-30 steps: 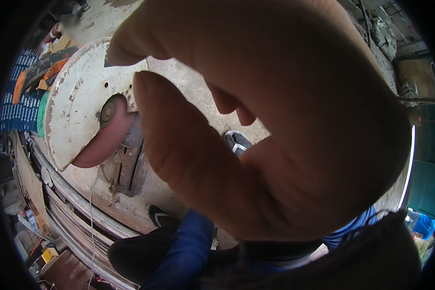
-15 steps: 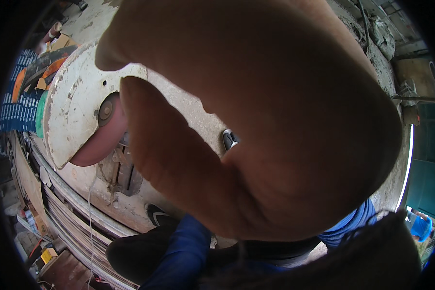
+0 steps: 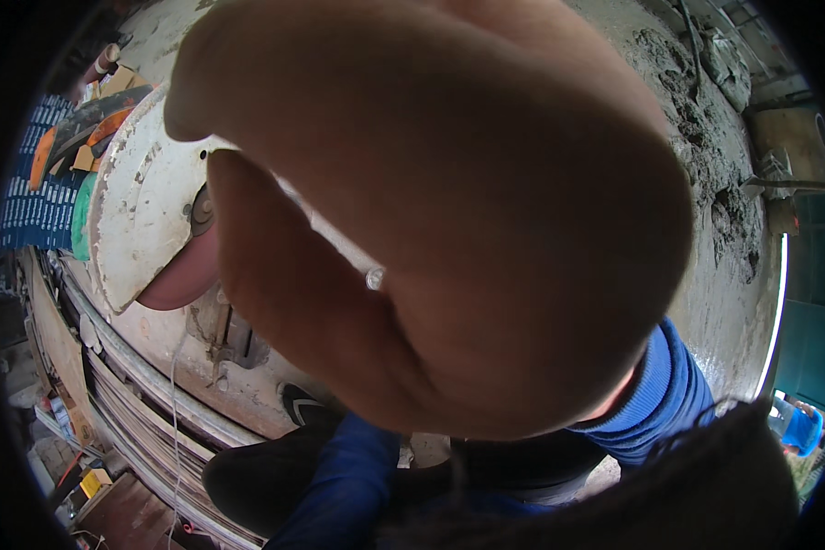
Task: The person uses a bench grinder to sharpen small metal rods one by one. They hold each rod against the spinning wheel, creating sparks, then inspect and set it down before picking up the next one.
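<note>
My right hand (image 3: 486, 247) looms very large and dark, close in front of the view, its wrist coming out of a blue sleeve (image 3: 665, 403). Its thumb and fingers curve to the left, and a narrow gap shows between their tips with nothing visible in it. Below, the other blue sleeve (image 3: 353, 467) runs up behind this hand, and my left hand is hidden. Left of the thumb stands a cut-off saw with a chipped white guard (image 3: 147, 202) and a reddish-brown disc (image 3: 183, 280). The right hand appears apart from the saw.
Long metal bars (image 3: 147, 385) lie at the lower left. Blue patterned boxes (image 3: 41, 206) and orange-black curved pieces (image 3: 82, 133) are at the far left. Wet grey cement (image 3: 706, 174) covers floor at the right. A person in blue (image 3: 802, 431) is at the far right edge.
My right hand has shifted left, covering more of the saw disc. The gap between thumb and fingers has narrowed. More of the right sleeve and the wet cement now shows.
</note>
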